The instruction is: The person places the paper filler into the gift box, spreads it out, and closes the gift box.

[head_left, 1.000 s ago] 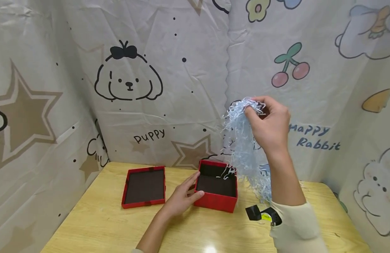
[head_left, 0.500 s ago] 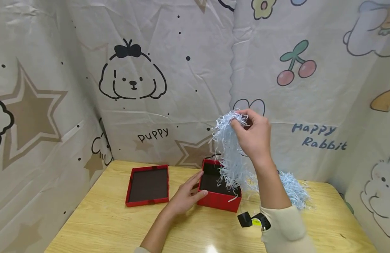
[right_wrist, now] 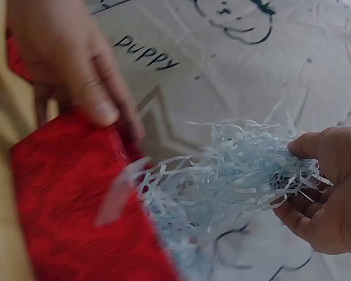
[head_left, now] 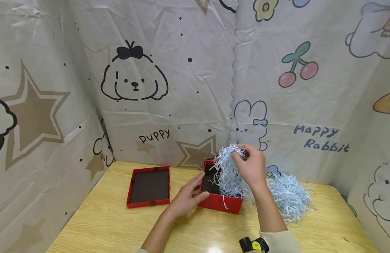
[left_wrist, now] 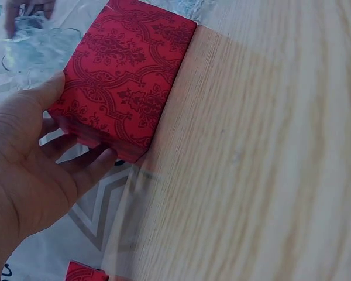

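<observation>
A red patterned gift box [head_left: 221, 204] with a black interior stands open-topped on the table. My left hand [head_left: 186, 198] holds it at its left side, thumb at the front rim and fingers along the side wall. The left wrist view shows this grip on the box [left_wrist: 123, 70]. My right hand [head_left: 252, 168] pinches a clump of pale blue shredded paper [head_left: 228, 172] above the box's right half. The clump's lower strands hang into the box, and one strip drapes over the front wall. In the right wrist view, thumb and fingers grip the shredded paper [right_wrist: 222, 167].
Left of the box lies its red lid [head_left: 149, 186], black inside facing up. A loose heap of blue shredded paper [head_left: 289, 196] sits on the table [head_left: 169, 232] to the right. A printed cloth [head_left: 195, 80] hangs behind. A black wrist device [head_left: 254, 244] is at the right sleeve.
My right hand has moved left and down, bringing the shredded paper from right of the box to over and into it. My left hand has stayed on the box.
</observation>
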The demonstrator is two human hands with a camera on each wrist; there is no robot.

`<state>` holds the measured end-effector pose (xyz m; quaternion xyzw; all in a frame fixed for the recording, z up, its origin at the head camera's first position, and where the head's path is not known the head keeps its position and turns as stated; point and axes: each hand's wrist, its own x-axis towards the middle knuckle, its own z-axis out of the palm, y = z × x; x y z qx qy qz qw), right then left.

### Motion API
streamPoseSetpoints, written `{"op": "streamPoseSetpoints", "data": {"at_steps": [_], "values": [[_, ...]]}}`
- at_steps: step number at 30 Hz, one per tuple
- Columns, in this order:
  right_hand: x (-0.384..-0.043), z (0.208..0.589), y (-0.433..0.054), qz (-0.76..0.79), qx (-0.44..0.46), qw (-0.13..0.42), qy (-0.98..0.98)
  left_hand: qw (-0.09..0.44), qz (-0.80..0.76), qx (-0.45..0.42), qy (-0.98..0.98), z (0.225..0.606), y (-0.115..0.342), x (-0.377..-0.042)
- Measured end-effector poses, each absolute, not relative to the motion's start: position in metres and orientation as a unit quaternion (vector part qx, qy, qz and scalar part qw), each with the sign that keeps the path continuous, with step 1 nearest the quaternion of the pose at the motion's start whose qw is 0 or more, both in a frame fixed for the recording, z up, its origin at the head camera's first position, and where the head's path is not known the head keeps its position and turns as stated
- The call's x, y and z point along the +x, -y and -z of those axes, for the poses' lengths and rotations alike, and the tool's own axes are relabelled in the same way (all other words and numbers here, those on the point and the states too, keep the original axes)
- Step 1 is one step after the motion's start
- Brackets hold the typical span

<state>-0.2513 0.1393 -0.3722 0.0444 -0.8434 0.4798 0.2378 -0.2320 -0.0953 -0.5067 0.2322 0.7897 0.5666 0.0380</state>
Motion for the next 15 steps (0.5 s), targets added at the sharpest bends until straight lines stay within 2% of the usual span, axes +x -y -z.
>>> {"op": "streamPoseSetpoints", "data": {"at_steps": [8,15], "values": [[-0.252,0.422,-0.142,-0.453,0.024,0.198,0.869,0.038,-0.56,0.237,-0.793,0.505,0.095,-0.232],[-0.253,0.442,-0.137,-0.438,0.037,0.171,0.882,0.034,-0.553,0.236,-0.798,0.504,0.095,-0.233]]}}
